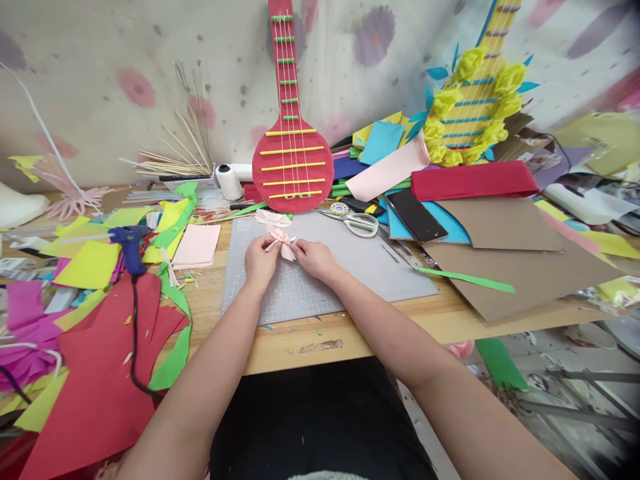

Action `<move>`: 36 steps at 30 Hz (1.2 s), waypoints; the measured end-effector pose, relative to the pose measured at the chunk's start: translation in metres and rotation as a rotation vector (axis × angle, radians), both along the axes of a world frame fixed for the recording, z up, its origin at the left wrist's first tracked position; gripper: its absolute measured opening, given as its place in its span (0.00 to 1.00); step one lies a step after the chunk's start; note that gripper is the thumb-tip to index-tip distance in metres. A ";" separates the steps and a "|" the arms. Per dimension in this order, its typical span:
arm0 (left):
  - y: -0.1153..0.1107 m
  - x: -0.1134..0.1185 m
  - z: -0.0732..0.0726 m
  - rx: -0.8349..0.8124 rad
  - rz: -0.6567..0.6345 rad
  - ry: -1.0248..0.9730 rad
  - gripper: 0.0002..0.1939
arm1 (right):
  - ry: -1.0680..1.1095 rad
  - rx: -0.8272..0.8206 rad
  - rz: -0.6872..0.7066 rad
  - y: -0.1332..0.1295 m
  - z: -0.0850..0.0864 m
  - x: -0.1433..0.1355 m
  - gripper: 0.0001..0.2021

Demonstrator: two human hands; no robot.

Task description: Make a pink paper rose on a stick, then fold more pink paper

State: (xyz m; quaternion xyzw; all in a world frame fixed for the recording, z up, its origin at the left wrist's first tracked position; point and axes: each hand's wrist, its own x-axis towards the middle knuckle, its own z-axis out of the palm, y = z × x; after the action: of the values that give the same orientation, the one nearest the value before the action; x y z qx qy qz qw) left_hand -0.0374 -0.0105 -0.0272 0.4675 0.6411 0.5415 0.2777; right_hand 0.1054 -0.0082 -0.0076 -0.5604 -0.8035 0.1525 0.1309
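Head view: grey mat (320,293) on wooden table (215,340), flowered backdrop (410,60) behind.

The wooden bench (320,347) bears a gray cutting mat (330,280), with scissors (363,225) lying on its far right part and a pale pink paper scrap (273,218) at its far edge. Left of the mat on the bench sit a stack of pale pink paper squares (197,245), a blue glue gun (130,250) and layered red paper (110,353). Right of it lie brown boards (520,267), and a white thread spool (229,183) stands toward the back.
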 end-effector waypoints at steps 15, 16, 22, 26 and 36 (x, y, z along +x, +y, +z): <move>-0.001 -0.002 0.000 0.021 0.032 0.198 0.07 | 0.026 0.002 0.071 0.000 0.000 0.000 0.21; -0.001 -0.002 0.001 0.014 0.034 0.210 0.08 | 0.030 0.002 0.081 0.000 0.000 0.000 0.21; -0.003 -0.001 0.002 -0.011 0.056 0.243 0.07 | 0.028 0.010 0.137 -0.003 0.004 -0.004 0.21; -0.003 -0.001 0.001 0.000 0.069 0.239 0.06 | -0.008 0.000 0.150 -0.004 0.005 -0.007 0.21; 0.008 -0.004 -0.014 -0.017 -0.026 0.077 0.08 | -0.110 -0.027 0.130 -0.005 0.010 -0.001 0.23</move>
State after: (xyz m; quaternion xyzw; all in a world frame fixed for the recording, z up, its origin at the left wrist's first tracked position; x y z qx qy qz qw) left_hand -0.0419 -0.0024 -0.0411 0.4938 0.6499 0.5141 0.2637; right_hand 0.1043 -0.0127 0.0026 -0.5161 -0.8421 0.1406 0.0690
